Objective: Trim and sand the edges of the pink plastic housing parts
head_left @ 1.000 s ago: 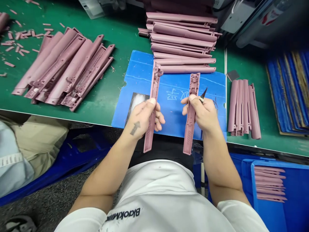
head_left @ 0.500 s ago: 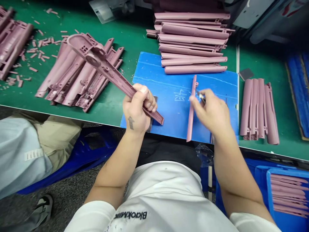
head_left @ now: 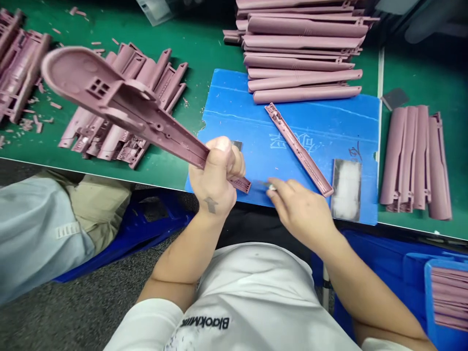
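Note:
My left hand (head_left: 215, 178) is closed round the narrow end of a long pink plastic moulding (head_left: 120, 107), which slants up and to the left with its rounded wide end raised above the bench. My right hand (head_left: 298, 207) pinches a small trimming blade (head_left: 263, 184), its tip pointing at the moulding's lower end by my left fingers. A second pink moulding (head_left: 298, 148) lies loose and diagonal on the blue corrugated sheet (head_left: 234, 105), just beyond my right hand.
A stack of pink mouldings (head_left: 300, 48) sits at the back and a heap (head_left: 124, 102) at the left, with offcuts on the green bench. More mouldings (head_left: 417, 161) lie at the right. A grey pad (head_left: 345, 187) rests on the sheet. Another person's legs (head_left: 44, 229) are at left.
My right hand let go of its moulding, which now lies diagonal on the blue sheet, and brought the blade across to the left. My left hand raised and swung its moulding further left.

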